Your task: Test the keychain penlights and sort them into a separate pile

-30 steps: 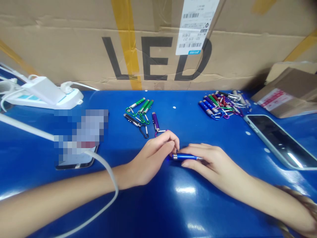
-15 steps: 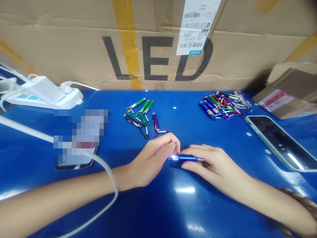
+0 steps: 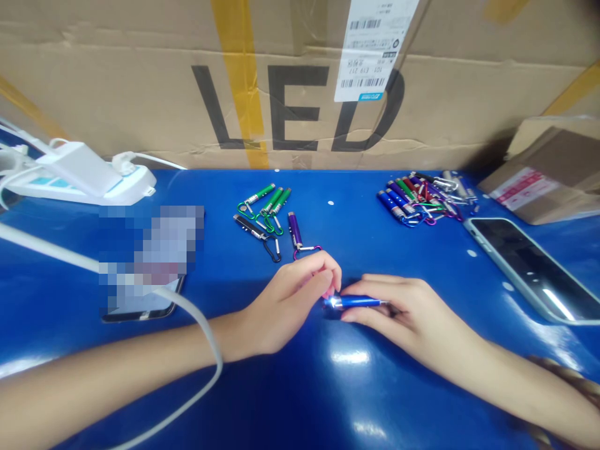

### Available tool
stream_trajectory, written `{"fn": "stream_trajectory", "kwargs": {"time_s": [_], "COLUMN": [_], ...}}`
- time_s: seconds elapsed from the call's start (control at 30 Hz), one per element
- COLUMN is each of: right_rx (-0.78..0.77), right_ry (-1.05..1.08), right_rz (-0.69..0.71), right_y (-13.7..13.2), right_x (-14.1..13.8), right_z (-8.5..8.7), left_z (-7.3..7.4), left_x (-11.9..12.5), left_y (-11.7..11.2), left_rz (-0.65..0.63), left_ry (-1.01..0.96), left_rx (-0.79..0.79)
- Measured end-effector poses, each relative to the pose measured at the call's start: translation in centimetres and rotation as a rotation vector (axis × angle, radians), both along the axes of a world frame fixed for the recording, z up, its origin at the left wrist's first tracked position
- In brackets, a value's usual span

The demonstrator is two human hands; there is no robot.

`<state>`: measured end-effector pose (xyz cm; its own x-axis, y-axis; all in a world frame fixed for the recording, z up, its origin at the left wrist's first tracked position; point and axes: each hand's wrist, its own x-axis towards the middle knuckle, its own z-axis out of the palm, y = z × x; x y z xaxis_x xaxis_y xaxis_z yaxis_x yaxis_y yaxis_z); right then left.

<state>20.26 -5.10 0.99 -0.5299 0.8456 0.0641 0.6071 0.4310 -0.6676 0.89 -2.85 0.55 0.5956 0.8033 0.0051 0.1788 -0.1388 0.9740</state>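
A slim blue keychain flashlight (image 3: 359, 302) is held in my right hand (image 3: 407, 306), between thumb and fingers. It lies nearly level, and its lit white end points left. My left hand (image 3: 290, 300) is curled just in front of that end, thumb against the bent fingers, with pink light on the fingertips. The inside of its grip is hidden. Beyond the left hand lie a purple flashlight (image 3: 294, 230), a black flashlight (image 3: 249, 226) and several green flashlights (image 3: 272, 201), with matching carabiner clips.
A pile of mixed-colour flashlights (image 3: 412, 197) lies at back right, near a phone (image 3: 539, 269) and a small carton (image 3: 544, 169). On the left are a partly blurred phone (image 3: 145, 309), a white power strip (image 3: 135, 187) and a cable (image 3: 206, 325) across my forearm. A large cardboard box (image 3: 154, 94) stands behind.
The blue flashlight's lit end has shifted slightly right and down, tilting a little, with small movement of my right fingers. My left hand stays nearly still.
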Motion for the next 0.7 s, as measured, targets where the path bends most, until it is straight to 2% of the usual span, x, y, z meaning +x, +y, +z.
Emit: {"fn": "stream_trajectory", "kwargs": {"time_s": [0.33, 0.7], "right_rx": [0.018, 0.186], "right_ry": [-0.010, -0.019], "right_rz": [-0.032, 0.046], "right_y": [0.12, 0.01], "right_x": [-0.24, 0.02], "right_z": [0.03, -0.45], "left_z": [0.03, 0.02], "left_x": [0.11, 0.15], "left_y": [0.10, 0.08], "left_rz": [0.001, 0.007], "left_ry": [-0.002, -0.014], "left_rx": [0.004, -0.016]}}
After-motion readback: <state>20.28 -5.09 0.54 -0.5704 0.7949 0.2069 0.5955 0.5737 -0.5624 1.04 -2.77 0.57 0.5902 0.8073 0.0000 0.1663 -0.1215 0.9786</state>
